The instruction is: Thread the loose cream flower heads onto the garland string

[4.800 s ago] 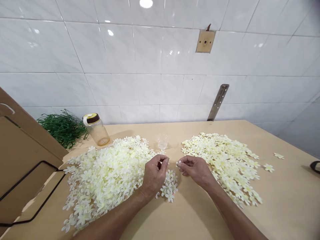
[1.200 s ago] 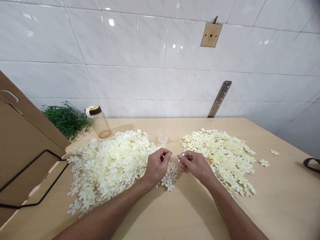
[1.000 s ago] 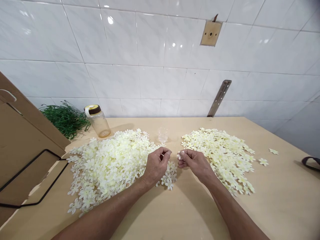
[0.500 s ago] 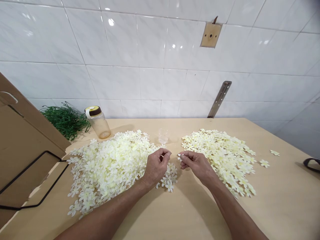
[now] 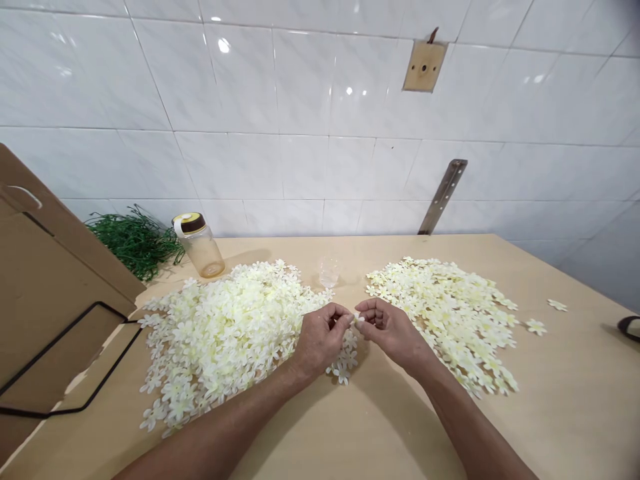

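My left hand and my right hand meet fingertip to fingertip above the table. Between the thumb and fingers of my right hand is a small white artificial flower. My left hand is closed in a pinch against that flower; whatever lies between its fingertips is too small to make out. A large heap of white-yellow artificial flowers spreads left of my left hand. Below my fingertips lies a small cluster of flowers, partly hidden by my left hand. To the right is a flatter spread of flowers.
A clear plastic cup stands behind my hands. At the back left are a bottle with a brown and yellow lid and a bundle of green stems. A cardboard box and a black wire frame flank the left side.
My hands have come together: the left moved right to the flower in my right hand, whose fingers have shifted around it. The view has shifted slightly.
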A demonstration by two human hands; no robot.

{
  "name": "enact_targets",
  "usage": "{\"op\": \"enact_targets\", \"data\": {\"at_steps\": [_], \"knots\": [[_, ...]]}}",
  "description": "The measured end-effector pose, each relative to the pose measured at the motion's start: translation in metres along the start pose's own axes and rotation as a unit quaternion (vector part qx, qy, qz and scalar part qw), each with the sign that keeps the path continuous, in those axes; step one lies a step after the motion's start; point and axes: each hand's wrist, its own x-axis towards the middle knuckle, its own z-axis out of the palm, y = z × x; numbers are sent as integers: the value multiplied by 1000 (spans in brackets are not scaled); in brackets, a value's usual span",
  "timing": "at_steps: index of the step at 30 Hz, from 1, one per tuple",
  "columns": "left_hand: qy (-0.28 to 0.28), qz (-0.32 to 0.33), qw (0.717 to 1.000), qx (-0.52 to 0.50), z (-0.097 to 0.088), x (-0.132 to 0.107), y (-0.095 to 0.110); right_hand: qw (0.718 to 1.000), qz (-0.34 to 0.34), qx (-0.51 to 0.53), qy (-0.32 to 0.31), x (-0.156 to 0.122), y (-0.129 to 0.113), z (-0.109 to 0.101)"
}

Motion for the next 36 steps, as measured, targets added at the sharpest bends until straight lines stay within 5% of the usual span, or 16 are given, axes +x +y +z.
{"op": "enact_targets", "data": {"at_steps": [9, 19, 29, 36], "knots": [[34, -22, 998, -57, 4, -4, 5, 999, 12, 28, 45, 1, 3, 16], [62, -10, 997, -35, 0, 0, -2, 997, 17, -38, 72, 4, 6, 5], [53, -16, 998, -40, -1, 0, -1, 997, 40, 17, 70, 3, 4, 6], [-1, -33, 999, -21, 1, -2, 1, 999, 9, -7, 38, 3, 9, 7]]}}
